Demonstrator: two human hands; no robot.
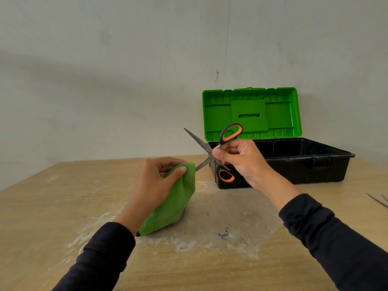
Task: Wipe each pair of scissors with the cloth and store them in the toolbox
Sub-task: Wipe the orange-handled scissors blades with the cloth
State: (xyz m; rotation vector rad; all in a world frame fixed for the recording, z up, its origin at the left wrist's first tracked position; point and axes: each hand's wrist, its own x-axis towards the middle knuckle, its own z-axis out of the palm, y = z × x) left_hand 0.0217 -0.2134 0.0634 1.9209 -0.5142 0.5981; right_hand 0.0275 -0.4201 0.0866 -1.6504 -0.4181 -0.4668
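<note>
The scissors [212,153] are held in the air just in front of the toolbox [294,164], blades spread wide, so that each blade can be wiped on its own. They are gripped near the pivot by the right hand [241,160], closed firmly around the handle shanks; one orange-lined loop stands above the hand, the other hangs below it against the toolbox's near-left corner. The lower blade is run into the green cloth [176,198], which is pinched around its tip by the left hand [155,183], left of the toolbox and clear of the table [63,206]. The upper blade points up and away from the cloth, presumably left for a later pass. The toolbox stands open, its green lid [252,112] upright, ready to receive the pair; its inside appears empty, though the floor is partly hidden. Thin metal tips [378,200], possibly further scissors, are seen right of the toolbox.
</note>
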